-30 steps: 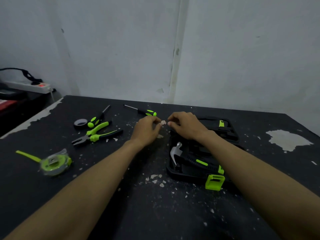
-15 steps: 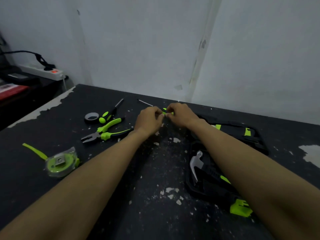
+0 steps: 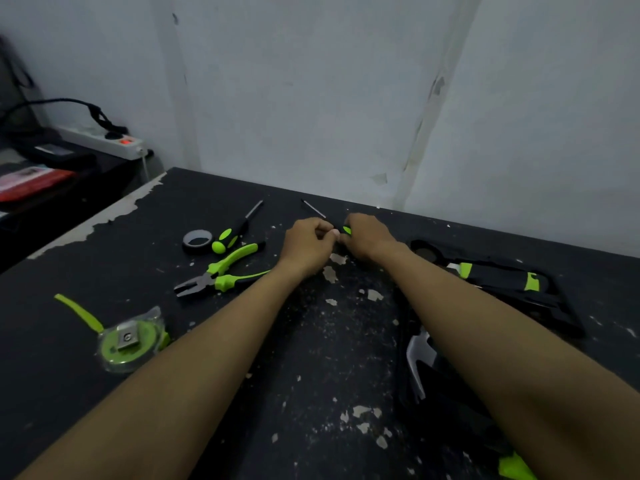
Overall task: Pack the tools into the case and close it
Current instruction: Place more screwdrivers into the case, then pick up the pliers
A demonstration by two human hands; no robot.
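Both hands meet at the far middle of the black table over a screwdriver [image 3: 317,211]. Its thin shaft sticks out to the upper left and a bit of green handle shows between the fingers. My left hand [image 3: 306,245] and my right hand [image 3: 369,237] both curl round that handle. The open black tool case [image 3: 540,306] lies at the right with a hammer [image 3: 417,358] in it, partly hidden by my right forearm. To the left lie a second screwdriver [image 3: 235,230], pliers [image 3: 221,273], a roll of black tape [image 3: 197,240] and a green tape measure [image 3: 130,341].
White paint chips litter the table's middle. The table's left edge [image 3: 93,230] is worn pale. Beyond it a lower surface holds a power strip [image 3: 104,142] with a cable. A white wall stands close behind the table. A green latch [image 3: 516,467] shows at the case's near edge.
Both hands moved from the case's left edge farther out onto the screwdriver and took hold of its handle. The camera swung left, so the case now sits farther right.
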